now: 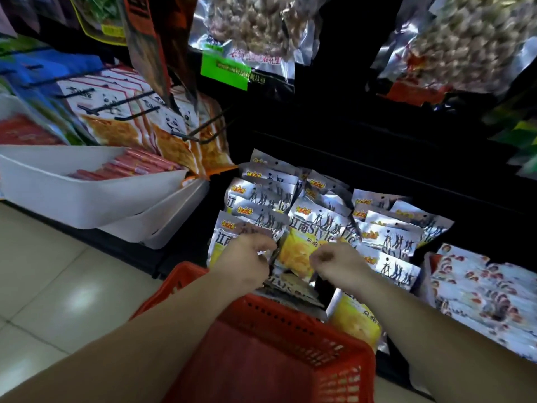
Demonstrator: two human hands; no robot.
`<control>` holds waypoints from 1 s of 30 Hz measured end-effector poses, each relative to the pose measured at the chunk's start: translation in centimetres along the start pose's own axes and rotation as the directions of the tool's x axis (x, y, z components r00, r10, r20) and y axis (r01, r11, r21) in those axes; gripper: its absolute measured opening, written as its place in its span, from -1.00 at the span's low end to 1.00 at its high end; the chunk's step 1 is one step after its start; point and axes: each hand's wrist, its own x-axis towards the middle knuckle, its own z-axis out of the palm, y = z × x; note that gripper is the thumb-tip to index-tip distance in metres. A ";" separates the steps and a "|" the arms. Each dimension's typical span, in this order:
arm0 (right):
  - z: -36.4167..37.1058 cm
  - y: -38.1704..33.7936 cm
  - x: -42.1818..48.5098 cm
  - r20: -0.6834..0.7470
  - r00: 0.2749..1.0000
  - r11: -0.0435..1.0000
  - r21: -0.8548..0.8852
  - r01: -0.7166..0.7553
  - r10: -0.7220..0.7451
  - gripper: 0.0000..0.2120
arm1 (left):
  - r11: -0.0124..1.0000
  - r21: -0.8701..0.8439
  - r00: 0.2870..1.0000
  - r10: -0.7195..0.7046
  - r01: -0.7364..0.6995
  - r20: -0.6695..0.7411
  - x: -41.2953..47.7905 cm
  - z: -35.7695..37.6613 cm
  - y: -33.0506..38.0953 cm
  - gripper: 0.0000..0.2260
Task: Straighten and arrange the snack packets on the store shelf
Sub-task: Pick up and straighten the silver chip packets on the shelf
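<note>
Head view, looking down at a dark store shelf (363, 158), and it fills most of the frame. Below it, closest to the person, sits a red plastic basket (293, 314), its perforated rim right under both forearms. Off to the left, two white trays (87, 205) are nested at a tilt, with red sausage sticks (130, 167) lying in the upper one. Up top hang big clear bags of nuts (252, 27), and to the left panda-printed packs (116, 112) dangle from wire hooks.

Now the main event: the snack packets (316, 228), silver with yellow fronts, are piled on the low shelf in overlapping rows, several of them tilted and crooked. More white-and-red packs (479, 292) lie just beside them on the right.

Both hands are in over the pile. The left hand (247, 260) has its fingers curled in tight, pinching the edge of the front-left packet (219, 242). The right hand (340, 263) is balled up narrow over the middle packets, and whether it holds anything cannot be told through the blur.
</note>
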 end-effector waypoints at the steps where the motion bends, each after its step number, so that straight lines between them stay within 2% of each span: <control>1: -0.1 0.0 1.1 -0.086 0.996 1.000 -0.015 -0.003 0.002 -0.81 | 0.999 -0.043 1.000 -0.004 0.003 -0.031 0.4 0.4 -0.2 -0.64; 3: -0.2 0.3 3.5 -0.220 0.975 1.000 0.016 -0.027 0.030 -0.63 | 0.993 -0.121 0.996 -0.026 0.016 -0.084 0.9 1.0 -0.6 -0.67; 4: -0.3 0.6 4.9 -0.253 0.967 0.999 -0.022 -0.027 0.020 -0.52 | 0.991 -0.135 0.996 -0.030 0.018 -0.088 1.1 1.2 -0.8 -0.69; 6: -0.5 1.6 7.7 -0.272 0.962 0.982 -0.185 -0.021 -0.031 -0.34 | 0.989 -0.148 0.997 -0.029 0.017 -0.078 1.4 1.6 -1.2 -0.72; 8: -0.6 2.2 9.7 -0.244 0.969 0.962 -0.270 -0.028 -0.040 -0.27 | 0.979 -0.201 0.995 -0.045 0.027 -0.085 1.8 1.8 -1.6 -0.71; 10: -0.6 2.6 10.8 -0.259 0.964 0.942 -0.334 -0.029 -0.062 -0.28 | 0.972 -0.232 0.993 -0.058 0.033 -0.099 2.1 1.8 -1.9 -0.70; 13: -0.7 2.8 11.5 -0.396 0.912 0.909 -0.410 -0.073 -0.105 -0.44 | 0.971 -0.237 0.995 -0.041 0.018 -0.089 2.2 1.7 -1.9 -0.67; 17: -1.1 2.3 11.5 -0.444 0.891 0.955 -0.294 -0.048 -0.091 -0.89 | 0.976 -0.217 0.997 -0.035 0.018 -0.076 2.0 1.3 -1.9 -0.67; 21: -2.5 1.1 9.1 -0.396 0.915 0.990 -0.137 0.023 -0.076 -0.83 | 0.957 -0.290 0.996 -0.022 -0.005 -0.092 1.3 0.7 -0.5 -0.64; 27: -6.9 -3.1 1.5 -0.371 0.878 0.953 -0.115 0.279 -0.302 -0.71 | 0.938 -0.312 0.983 0.112 -0.153 -0.146 -3.4 -2.5 4.6 -0.71; 30: -9.2 -7.1 -4.2 -0.299 0.854 0.905 -0.129 0.405 -0.424 -0.62 | 0.945 -0.178 0.957 0.252 -0.276 -0.146 -5.8 -4.8 6.5 -0.71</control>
